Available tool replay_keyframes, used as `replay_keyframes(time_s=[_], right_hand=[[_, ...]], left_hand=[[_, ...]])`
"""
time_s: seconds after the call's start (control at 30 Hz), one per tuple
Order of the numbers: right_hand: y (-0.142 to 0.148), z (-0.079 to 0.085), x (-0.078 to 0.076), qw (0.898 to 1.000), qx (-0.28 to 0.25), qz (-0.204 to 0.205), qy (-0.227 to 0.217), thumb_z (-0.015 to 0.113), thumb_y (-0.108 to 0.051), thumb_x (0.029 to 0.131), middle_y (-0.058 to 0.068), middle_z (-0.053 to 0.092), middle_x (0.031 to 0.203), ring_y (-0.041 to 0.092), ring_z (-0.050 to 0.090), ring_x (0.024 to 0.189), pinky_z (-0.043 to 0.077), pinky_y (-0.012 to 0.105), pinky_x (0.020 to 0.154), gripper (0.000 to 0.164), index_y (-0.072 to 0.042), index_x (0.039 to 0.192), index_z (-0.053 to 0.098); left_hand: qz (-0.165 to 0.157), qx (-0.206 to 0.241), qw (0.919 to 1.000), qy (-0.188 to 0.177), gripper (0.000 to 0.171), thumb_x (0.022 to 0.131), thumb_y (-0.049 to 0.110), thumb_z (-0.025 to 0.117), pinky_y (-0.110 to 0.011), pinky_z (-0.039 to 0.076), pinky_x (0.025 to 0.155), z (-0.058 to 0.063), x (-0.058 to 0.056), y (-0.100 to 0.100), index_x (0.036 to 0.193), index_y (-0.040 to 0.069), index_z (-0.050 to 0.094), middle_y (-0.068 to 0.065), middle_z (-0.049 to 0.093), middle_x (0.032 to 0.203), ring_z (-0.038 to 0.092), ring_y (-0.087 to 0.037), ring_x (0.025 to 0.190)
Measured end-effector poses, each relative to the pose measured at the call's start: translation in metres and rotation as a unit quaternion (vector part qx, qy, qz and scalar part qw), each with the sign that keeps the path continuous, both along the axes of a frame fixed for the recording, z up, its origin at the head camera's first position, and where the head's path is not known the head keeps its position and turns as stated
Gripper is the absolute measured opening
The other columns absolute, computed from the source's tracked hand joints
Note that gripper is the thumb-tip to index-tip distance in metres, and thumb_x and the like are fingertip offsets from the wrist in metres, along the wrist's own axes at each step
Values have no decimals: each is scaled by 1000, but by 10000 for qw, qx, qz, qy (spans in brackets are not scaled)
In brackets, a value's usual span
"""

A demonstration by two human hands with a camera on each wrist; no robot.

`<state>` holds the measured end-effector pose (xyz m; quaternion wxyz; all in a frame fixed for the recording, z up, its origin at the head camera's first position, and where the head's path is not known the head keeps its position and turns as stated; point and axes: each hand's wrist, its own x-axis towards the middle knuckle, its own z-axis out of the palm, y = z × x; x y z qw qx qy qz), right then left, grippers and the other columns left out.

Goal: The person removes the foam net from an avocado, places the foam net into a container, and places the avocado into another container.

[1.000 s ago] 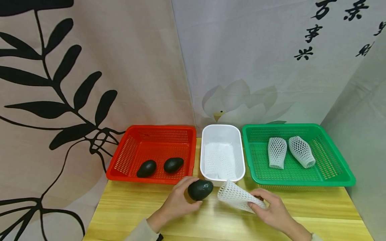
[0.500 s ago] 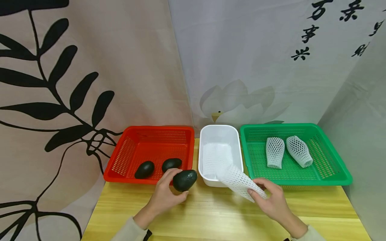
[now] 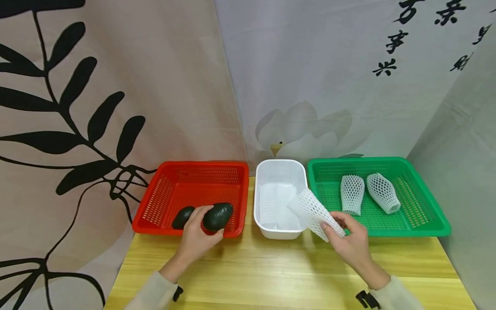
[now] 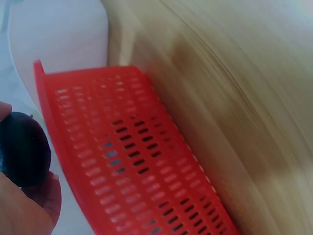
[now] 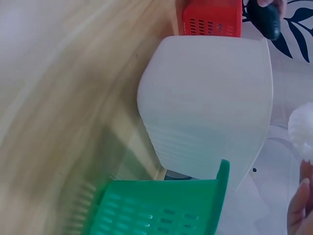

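Note:
In the head view my left hand (image 3: pixel 197 239) grips a dark green avocado (image 3: pixel 218 217) over the front of the red basket (image 3: pixel 201 163). Another avocado (image 3: pixel 183 217) lies in that basket, partly behind my fingers. My right hand (image 3: pixel 350 241) pinches a white foam net sleeve (image 3: pixel 315 211) by its near end. The sleeve looks flattened and slants up-left, over the gap between the white tub (image 3: pixel 280 234) and the green basket (image 3: pixel 379 234). In the left wrist view the held avocado (image 4: pixel 23 149) is beside the red basket's wall (image 4: pixel 117 152).
Two net-covered pieces, one upright (image 3: pixel 352 194) and one slanted (image 3: pixel 383 193), lie in the green basket. White netting (image 3: pixel 283 215) shows inside the tub. All three containers stand in a row along the back of the wooden table (image 3: pixel 263 275), against a printed curtain (image 3: pixel 186 86).
My left hand has carried the avocado leftward and back, from the table's middle to over the red basket. My right hand has lifted the foam net sleeve slightly backward.

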<state>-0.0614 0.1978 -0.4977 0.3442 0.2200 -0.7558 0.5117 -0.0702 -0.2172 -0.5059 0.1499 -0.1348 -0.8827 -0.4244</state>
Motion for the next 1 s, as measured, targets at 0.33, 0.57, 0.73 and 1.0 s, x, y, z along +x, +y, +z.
replay_keyframes(time_s=[0.33, 0.57, 0.73, 1.0], right_hand=[[-12, 9, -18, 9990, -90, -397, -206, 78, 27, 61, 21, 70, 79, 4, 61, 69, 48, 11, 62, 40, 12, 98, 71], [-32, 26, -26, 9966, -112, -696, -416, 80, 22, 70, 22, 71, 81, 8, 62, 67, 48, 10, 61, 31, 13, 98, 70], [-39, 22, -39, 9948, -108, -878, -508, 82, 18, 73, 19, 72, 80, 12, 63, 64, 48, 11, 57, 29, 11, 100, 70], [-49, 7, -57, 9887, 74, -1265, -798, 84, 1, 81, 12, 73, 81, 16, 62, 62, 44, 14, 55, 25, 2, 103, 73]], left_hand=[[258, -271, 9984, -432, 69, 76, 15, 90, -52, 55, 88, -13, -12, -19, 139, 11, 62, -5, 61, 132, 62, -25, 111], [459, -468, 9960, -600, 70, 77, 16, 90, -54, 56, 90, -17, -17, -25, 140, 5, 61, -11, 61, 134, 63, -30, 113], [641, -604, 9926, -839, 72, 79, 21, 89, -55, 55, 92, -18, -18, -28, 142, 4, 60, -12, 61, 136, 62, -32, 116], [806, -818, 9862, -1189, 70, 82, 28, 87, -52, 56, 90, -19, -20, -28, 142, 6, 60, -10, 61, 135, 62, -29, 114]])
